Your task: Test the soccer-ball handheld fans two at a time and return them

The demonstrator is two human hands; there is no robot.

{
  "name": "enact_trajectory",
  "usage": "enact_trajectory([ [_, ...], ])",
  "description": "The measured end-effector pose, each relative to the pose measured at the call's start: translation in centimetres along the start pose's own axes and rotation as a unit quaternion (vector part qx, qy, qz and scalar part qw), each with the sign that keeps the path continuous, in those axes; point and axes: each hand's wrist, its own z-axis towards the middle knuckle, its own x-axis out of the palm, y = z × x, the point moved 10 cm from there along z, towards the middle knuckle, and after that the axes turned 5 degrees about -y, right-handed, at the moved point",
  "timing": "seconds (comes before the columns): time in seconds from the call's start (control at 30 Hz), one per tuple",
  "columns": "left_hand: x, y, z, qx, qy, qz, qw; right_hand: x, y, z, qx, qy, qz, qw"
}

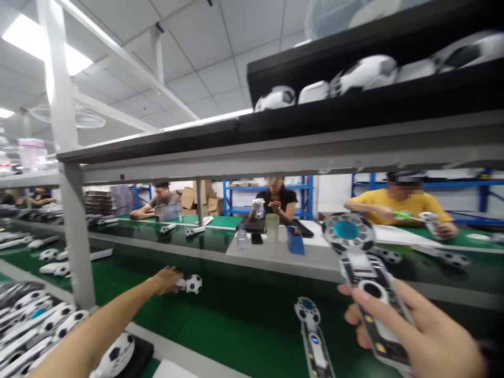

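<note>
My right hand is wrapped round the handle of a handheld fan, held upright near the camera. This fan has a round football-patterned head with a teal centre, and its handle shows dark inner parts. My left hand reaches out over the green conveyor belt, its fingers closed on the white handle of a football-patterned fan. Part of that handle is hidden by the fingers. Between my hands, another football-patterned fan with a small lit blue display lies on the belt.
Many white fans are piled at the lower left, beside a metal post. Overhead runs a shelf bearing more fans. Across the belt, several people sit working; one in a yellow top holds a fan. A bottle stands on the far table.
</note>
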Motion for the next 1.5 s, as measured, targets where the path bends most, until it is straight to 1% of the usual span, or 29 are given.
enact_trajectory([
  [0.03, 0.2, -1.0, -0.3, -0.017, 0.008, -0.037, 0.999, 0.4, 0.4, -0.5, 0.008, 0.015, 0.002, 1.000],
  [0.07, 0.6, -2.1, -0.7, -0.037, 0.018, -0.079, 0.996, 1.2, 0.7, -1.0, 0.022, 0.044, 0.017, 0.999],
  [0.13, 1.8, -4.8, -1.8, -0.080, 0.055, -0.175, 0.980, 3.4, 1.2, -2.2, 0.054, 0.127, 0.090, 0.986],
  [0.2, 3.1, -8.6, -3.3, -0.106, 0.103, -0.279, 0.949, 5.4, 1.8, -3.5, 0.079, 0.204, 0.163, 0.962],
  [0.27, 3.2, -13.7, -5.0, -0.098, 0.145, -0.386, 0.906, 6.5, 2.2, -4.5, 0.095, 0.250, 0.195, 0.944],
  [0.33, 1.8, -19.6, -7.0, -0.057, 0.176, -0.489, 0.852, 6.9, 2.6, -5.2, 0.102, 0.267, 0.199, 0.937],
  [0.4, -0.5, -25.3, -9.6, -0.004, 0.198, -0.574, 0.794, 6.8, 3.2, -5.8, 0.102, 0.273, 0.202, 0.935],
  [0.47, -3.0, -30.0, -12.5, 0.046, 0.205, -0.635, 0.744, 6.4, 3.9, -6.2, 0.100, 0.277, 0.225, 0.929],
  [0.5, -4.0, -31.8, -13.9, 0.068, 0.201, -0.661, 0.720, 6.1, 4.4, -6.4, 0.102, 0.282, 0.247, 0.921],
  [0.53, -4.8, -33.3, -15.3, 0.088, 0.194, -0.691, 0.691, 5.8, 4.8, -6.7, 0.105, 0.290, 0.277, 0.910],
  [0.6, -5.9, -35.5, -17.9, 0.133, 0.189, -0.755, 0.613, 5.2, 5.7, -7.2, 0.104, 0.313, 0.335, 0.883],
  [0.67, -6.1, -36.9, -20.3, 0.180, 0.213, -0.802, 0.528, 4.6, 6.5, -7.7, 0.089, 0.333, 0.370, 0.863],
  [0.7, -6.0, -37.3, -21.4, 0.201, 0.230, -0.815, 0.492, 4.3, 6.8, -7.9, 0.080, 0.342, 0.378, 0.856],
  [0.73, -5.8, -37.4, -22.3, 0.219, 0.244, -0.821, 0.468, 4.0, 7.0, -8.1, 0.072, 0.350, 0.384, 0.851],
  [0.8, -5.6, -37.0, -23.6, 0.248, 0.251, -0.826, 0.440, 3.9, 7.1, -8.5, 0.070, 0.365, 0.389, 0.843],
  [0.87, -5.5, -36.2, -24.7, 0.270, 0.250, -0.825, 0.430, 4.2, 6.9, -9.0, 0.085, 0.383, 0.385, 0.836],
  [0.9, -5.5, -35.8, -25.1, 0.274, 0.243, -0.823, 0.434, 4.5, 6.7, -9.2, 0.094, 0.389, 0.378, 0.835],
  [0.93, -5.4, -35.3, -25.3, 0.271, 0.231, -0.821, 0.446, 4.9, 6.4, -9.4, 0.104, 0.389, 0.361, 0.841],
  [0.97, -5.3, -34.7, -25.3, 0.263, 0.209, -0.817, 0.468, 5.3, 6.1, -9.5, 0.110, 0.381, 0.334, 0.855],
  [1.0, -5.2, -34.0, -25.2, 0.251, 0.178, -0.809, 0.501, 5.6, 5.7, -9.4, 0.107, 0.361, 0.301, 0.876],
  [1.07, -5.1, -32.6, -24.9, 0.219, 0.099, -0.784, 0.573, 5.8, 5.1, -8.8, 0.082, 0.291, 0.222, 0.927],
  [1.1, -5.2, -32.0, -24.8, 0.203, 0.067, -0.769, 0.602, 6.0, 4.9, -8.6, 0.067, 0.255, 0.188, 0.946],
  [1.13, -5.2, -31.6, -24.8, 0.188, 0.043, -0.759, 0.622, 6.2, 4.7, -8.5, 0.053, 0.227, 0.165, 0.958],
  [1.17, -5.3, -31.2, -24.7, 0.177, 0.026, -0.754, 0.632, 6.6, 4.6, -8.5, 0.039, 0.210, 0.152, 0.965],
  [1.23, -5.6, -30.8, -24.6, 0.171, 0.009, -0.751, 0.638, 7.4, 4.4, -8.5, 0.018, 0.201, 0.143, 0.969],
  [1.3, -5.9, -30.5, -24.4, 0.182, -0.002, -0.748, 0.638, 7.9, 4.0, -8.5, 0.001, 0.197, 0.136, 0.971],
  [1.37, -6.1, -30.2, -24.3, 0.200, -0.011, -0.739, 0.643, 8.1, 3.3, -8.4, 0.004, 0.197, 0.123, 0.973],
  [1.43, -6.1, -30.1, -24.2, 0.214, -0.015, -0.733, 0.646, 8.4, 2.8, -8.6, 0.013, 0.211, 0.115, 0.971],
  [1.5, -6.0, -30.2, -24.2, 0.227, -0.015, -0.733, 0.641, 8.9, 2.5, -8.9, 0.021, 0.230, 0.118, 0.966],
])
